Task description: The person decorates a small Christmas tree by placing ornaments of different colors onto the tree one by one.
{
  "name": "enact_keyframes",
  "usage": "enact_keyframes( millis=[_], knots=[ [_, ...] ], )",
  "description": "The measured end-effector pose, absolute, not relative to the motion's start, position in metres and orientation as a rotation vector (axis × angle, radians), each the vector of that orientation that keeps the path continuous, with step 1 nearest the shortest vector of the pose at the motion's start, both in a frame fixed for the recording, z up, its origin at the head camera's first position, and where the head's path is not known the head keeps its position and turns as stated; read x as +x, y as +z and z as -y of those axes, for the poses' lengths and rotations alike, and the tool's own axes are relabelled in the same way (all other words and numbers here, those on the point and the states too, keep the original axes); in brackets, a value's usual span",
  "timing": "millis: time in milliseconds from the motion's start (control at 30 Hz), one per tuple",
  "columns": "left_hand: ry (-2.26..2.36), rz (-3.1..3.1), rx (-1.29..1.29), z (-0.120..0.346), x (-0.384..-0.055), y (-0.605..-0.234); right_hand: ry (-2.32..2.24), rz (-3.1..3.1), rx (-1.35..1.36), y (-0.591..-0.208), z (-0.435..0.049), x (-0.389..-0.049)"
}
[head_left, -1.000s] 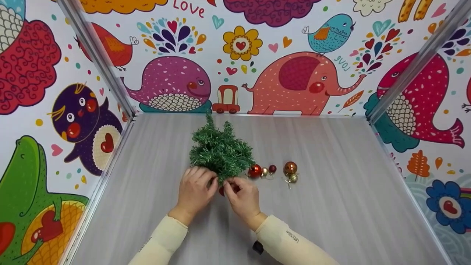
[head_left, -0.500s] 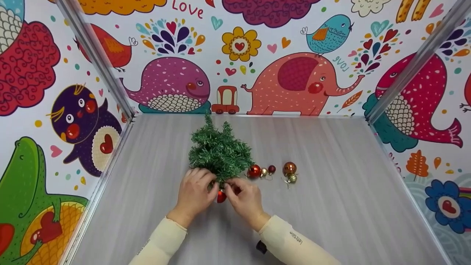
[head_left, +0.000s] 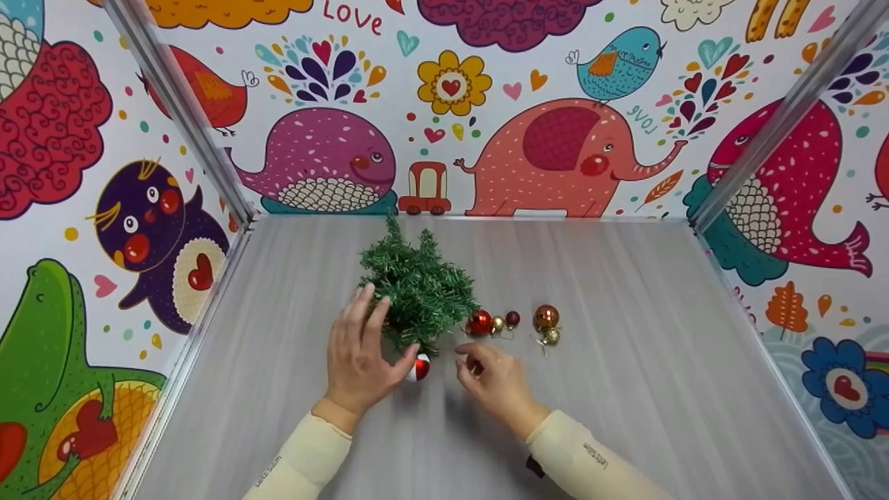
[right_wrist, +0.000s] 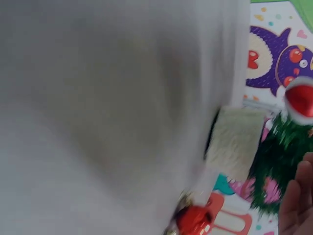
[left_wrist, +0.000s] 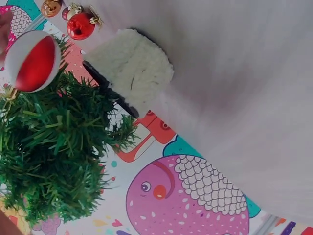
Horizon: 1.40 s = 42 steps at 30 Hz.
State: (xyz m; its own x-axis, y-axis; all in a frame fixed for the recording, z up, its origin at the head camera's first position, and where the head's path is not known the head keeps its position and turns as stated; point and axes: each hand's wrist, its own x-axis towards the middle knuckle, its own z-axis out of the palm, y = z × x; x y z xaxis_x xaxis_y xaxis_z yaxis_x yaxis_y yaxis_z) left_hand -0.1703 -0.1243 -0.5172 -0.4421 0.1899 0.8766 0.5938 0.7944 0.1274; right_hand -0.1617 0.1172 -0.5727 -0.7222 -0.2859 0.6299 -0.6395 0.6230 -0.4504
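A small green artificial Christmas tree [head_left: 420,281] stands on the table; the wrist views show its whitish, dark-edged base [left_wrist: 129,68]. A red-and-white bauble [head_left: 421,368] hangs at the tree's near side. My left hand [head_left: 361,354] is spread at the tree's left, its thumb beside the bauble; whether they touch, I cannot tell. Right of the bauble and apart from the tree, my right hand [head_left: 503,382] has loosely bent fingers with nothing visible in them. Part of that hand also shows at the edge of the right wrist view, near the bauble [right_wrist: 299,100].
Right of the tree lie a shiny red bauble [head_left: 478,322], a small gold one [head_left: 498,324] and a dark red one [head_left: 512,318]. Farther right are a copper bauble [head_left: 546,317] and a small gold glitter ball [head_left: 551,336]. Patterned walls enclose the table [head_left: 625,389].
Both hands were pinching at the tree's near branches. They have let go: my right hand has drawn back to the right, my left fingers have spread. The bauble, partly hidden before, now shows more.
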Motion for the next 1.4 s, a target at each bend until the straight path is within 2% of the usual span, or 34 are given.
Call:
enact_keyframes(
  millis=[300,1000,1400],
  knots=[
    [-0.502,2.308,-0.489,0.125,-0.168,-0.519,0.671,2.580,0.648,-0.583,-0.163,-0.166],
    [-0.547,2.298,-0.490,0.127,-0.170,-0.522,0.493,2.682,0.301,-0.600,-0.260,-0.188],
    [-0.568,2.319,-0.494,0.130,-0.170,-0.521,0.346,2.649,0.485,-0.609,-0.274,-0.197]
  ],
)
